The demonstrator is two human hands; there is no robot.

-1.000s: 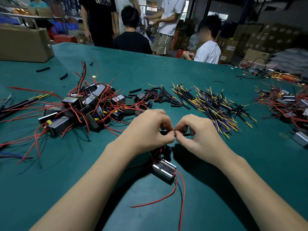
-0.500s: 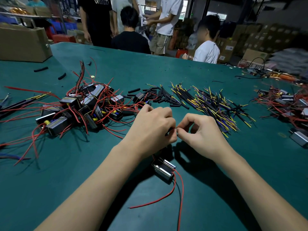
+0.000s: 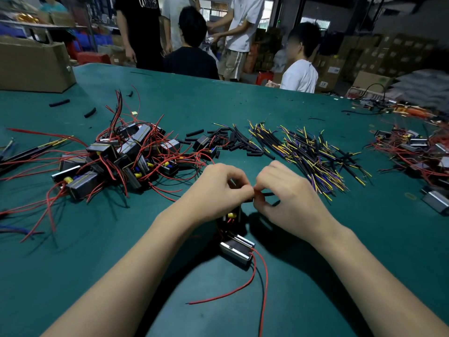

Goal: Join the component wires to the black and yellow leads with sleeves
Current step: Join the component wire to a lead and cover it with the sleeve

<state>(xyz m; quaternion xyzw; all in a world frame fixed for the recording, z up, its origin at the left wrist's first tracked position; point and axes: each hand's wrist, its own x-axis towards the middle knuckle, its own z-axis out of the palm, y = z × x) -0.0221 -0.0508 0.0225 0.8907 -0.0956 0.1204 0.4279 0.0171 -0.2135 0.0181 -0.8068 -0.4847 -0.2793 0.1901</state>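
Left hand [image 3: 218,190] and right hand [image 3: 286,198] pinch a black lead [image 3: 267,194] together (fingers curled) above the component [image 3: 237,249].

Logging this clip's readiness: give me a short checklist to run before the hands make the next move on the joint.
1. Left hand pinches the joint: ok.
2. Right hand pinches the black lead: ok.
3. Wire ends twisted together: cannot tell, fingers hide them.
4. Sleeve on the lead: cannot tell.
5. Component rests on the table below the hands: ok.
6. Spare sleeves lie beyond the hands: ok.
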